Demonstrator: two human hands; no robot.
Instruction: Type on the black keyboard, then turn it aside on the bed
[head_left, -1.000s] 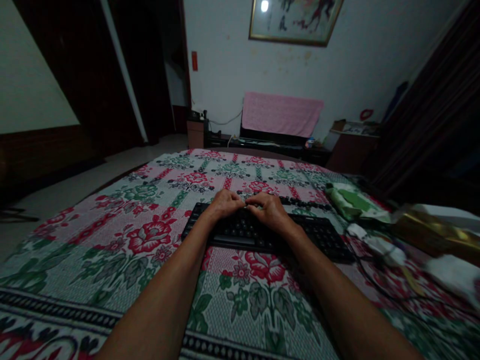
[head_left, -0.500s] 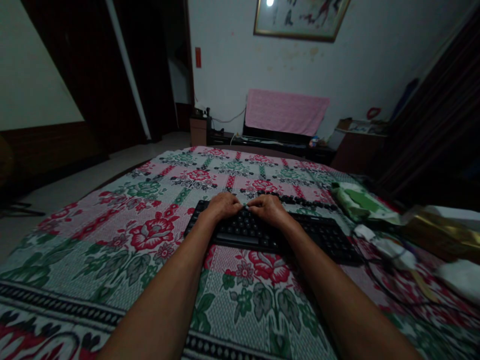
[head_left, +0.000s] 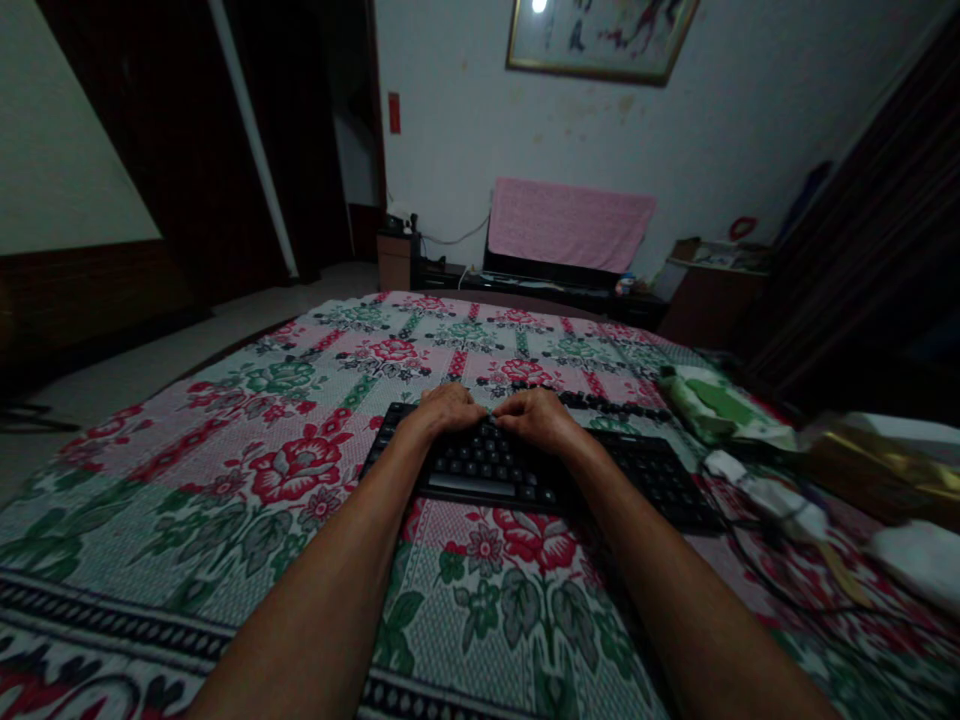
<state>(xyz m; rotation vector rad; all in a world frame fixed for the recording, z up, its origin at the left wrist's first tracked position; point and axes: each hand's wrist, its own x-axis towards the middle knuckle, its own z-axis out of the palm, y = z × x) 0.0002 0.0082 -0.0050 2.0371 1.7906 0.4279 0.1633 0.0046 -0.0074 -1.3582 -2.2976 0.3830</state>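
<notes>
A black keyboard (head_left: 487, 470) lies on a floral bedspread (head_left: 300, 470). Both my hands rest on its far rows, knuckles up and fingers curled down, with the fingertips meeting in the middle. My left hand (head_left: 446, 408) and my right hand (head_left: 536, 415) seem to pinch a small pale thing between them, too small and dark to name. Just beyond the keyboard's far edge lies a row of dark beads (head_left: 615, 405).
Right of the keyboard lie a green and white bundle (head_left: 712, 405), a white plug strip with a dark cable (head_left: 765, 495) and a shiny gold package (head_left: 862, 460). A low cabinet with a pink cloth (head_left: 570, 225) stands at the far wall. Floor shows at the left.
The view has shifted slightly. Both hands stay together on the keyboard's far rows, with only small finger movement.
</notes>
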